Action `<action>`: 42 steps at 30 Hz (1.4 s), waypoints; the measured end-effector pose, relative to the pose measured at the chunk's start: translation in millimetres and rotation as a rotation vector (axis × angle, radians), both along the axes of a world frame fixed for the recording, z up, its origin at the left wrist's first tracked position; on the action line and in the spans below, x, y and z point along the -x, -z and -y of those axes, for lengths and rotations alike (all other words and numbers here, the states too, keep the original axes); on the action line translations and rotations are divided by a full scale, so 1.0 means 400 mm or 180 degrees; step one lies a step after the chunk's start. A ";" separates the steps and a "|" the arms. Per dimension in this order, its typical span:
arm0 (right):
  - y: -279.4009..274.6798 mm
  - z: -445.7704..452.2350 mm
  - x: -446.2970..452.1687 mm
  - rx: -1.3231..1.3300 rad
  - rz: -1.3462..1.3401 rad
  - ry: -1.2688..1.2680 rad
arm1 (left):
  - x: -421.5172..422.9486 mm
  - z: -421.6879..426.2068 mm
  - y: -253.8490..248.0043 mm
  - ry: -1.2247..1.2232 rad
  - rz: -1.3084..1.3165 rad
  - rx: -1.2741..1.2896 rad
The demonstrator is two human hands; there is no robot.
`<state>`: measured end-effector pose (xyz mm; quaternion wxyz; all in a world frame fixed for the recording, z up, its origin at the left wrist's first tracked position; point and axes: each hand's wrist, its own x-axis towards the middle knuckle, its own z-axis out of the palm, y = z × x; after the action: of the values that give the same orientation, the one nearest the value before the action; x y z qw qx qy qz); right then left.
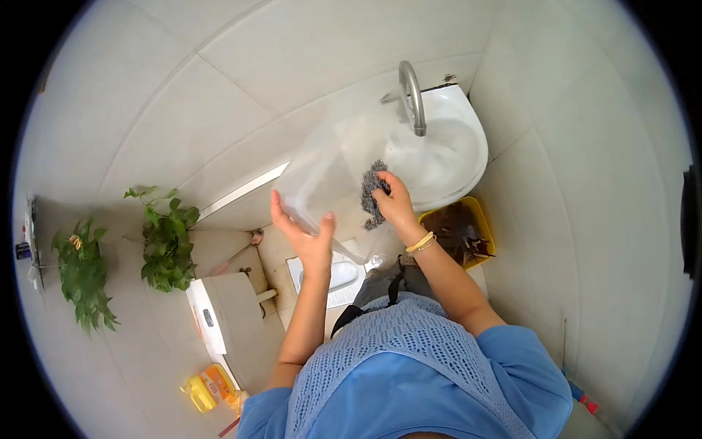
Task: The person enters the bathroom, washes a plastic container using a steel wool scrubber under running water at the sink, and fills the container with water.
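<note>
- The grip of the right hand (pixel 395 203) is clamped on a dark grey scrubber (pixel 371 192), thumb and fingers pinching its right side; a yellow band (pixel 422 242) circles the wrist.
- The scrubber is just left of the white sink (pixel 474 162), overlapping the clear plastic piece (pixel 322 174) in view.
- The left hand (pixel 306 238) is at the near left edge of that plastic, its thumb and fingers spread apart; one cannot tell whether they clamp the wall or only support it.
- The clear plastic piece, probably a container, though its see-through edges are hard to follow, is tilted in front of the person, its far right part overlapping the sink.
- A curved metal faucet (pixel 413 99) arches over the sink's left side.
- Near the sink, on the right, a yellow bin (pixel 488 233) holds dark, blurred contents.
- Below the plastic, a white squat toilet (pixel 341 276) is set in the floor.
- To the left hang two green plants (pixel 167 249), and nearer, beside a white boxy unit (pixel 208 322), is a yellow bottle (pixel 197 394).
</note>
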<state>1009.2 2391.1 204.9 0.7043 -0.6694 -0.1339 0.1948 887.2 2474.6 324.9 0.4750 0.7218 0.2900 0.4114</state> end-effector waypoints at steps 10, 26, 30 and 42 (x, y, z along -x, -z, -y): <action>-0.115 0.256 -0.032 0.1902 0.1848 0.0024 | 0.015 -0.025 0.323 -0.0253 0.0052 0.3478; 0.130 0.164 -0.393 0.3851 0.3061 -0.0808 | -0.120 -0.022 0.446 0.0573 -0.0208 0.3467; 0.173 0.066 -0.295 0.3222 0.2943 -0.1031 | -0.135 -0.022 0.431 0.0562 -0.0280 0.3421; 0.084 0.115 -0.288 0.3396 0.2635 -0.2890 | -0.152 -0.027 0.416 0.0360 -0.0090 0.3429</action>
<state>1124.2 2344.9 171.1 0.0362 -0.8131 -0.5311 0.2357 947.9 2485.2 158.3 0.7953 0.3961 0.4269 0.1685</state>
